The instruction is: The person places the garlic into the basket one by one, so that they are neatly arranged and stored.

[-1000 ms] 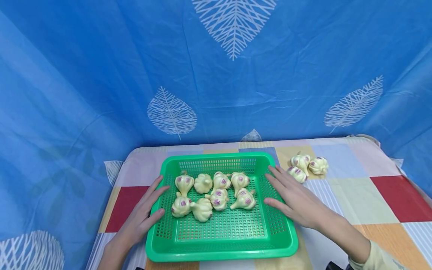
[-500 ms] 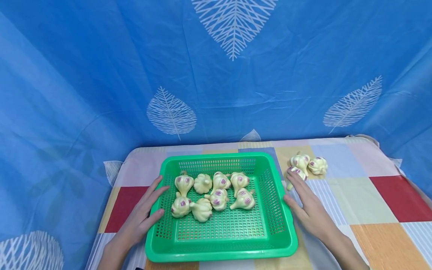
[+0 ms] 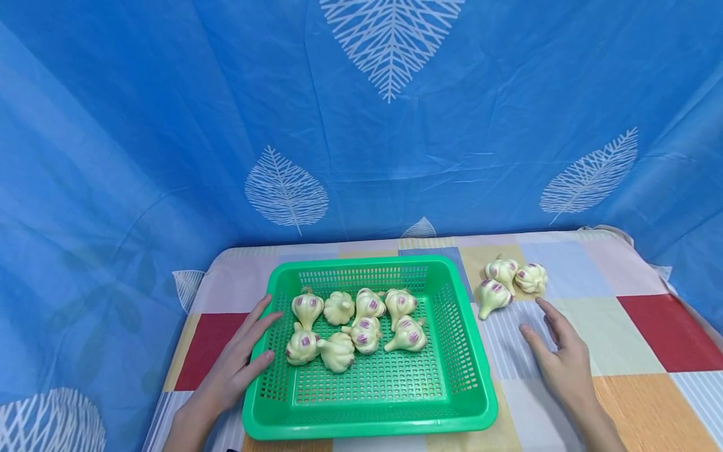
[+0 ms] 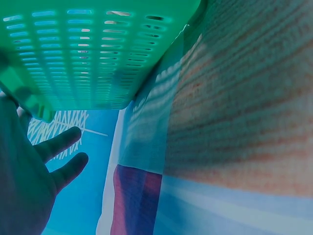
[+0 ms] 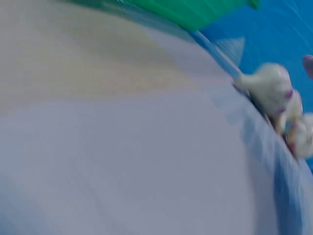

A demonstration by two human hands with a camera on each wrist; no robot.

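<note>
A green plastic basket (image 3: 369,432) with slotted walls holds several garlic bulbs (image 3: 339,351), pale with purple streaks. At its left rim is my left hand (image 3: 228,367), fingers loosely extended and touching the edge; the left wrist view shows those fingers (image 4: 68,171) spread beside the basket wall (image 4: 73,54). My right hand (image 3: 567,361) hovers over the cloth right of the basket, fingers slightly bent, holding nothing. Just beyond it sit three more garlic bulbs (image 3: 494,296) in a cluster, which the right wrist view also shows as blurred bulbs (image 5: 269,90).
A patchwork checked cloth (image 3: 604,333) covers the table. Behind and to the left hangs a blue curtain (image 3: 361,157) with white leaf prints, close to the table's back edge. The basket takes up the table's left and middle part.
My right hand has left the basket's right rim and moved right, past the loose garlic. The nearest loose bulb has turned, its stem now pointing toward me. My left hand has stayed put.
</note>
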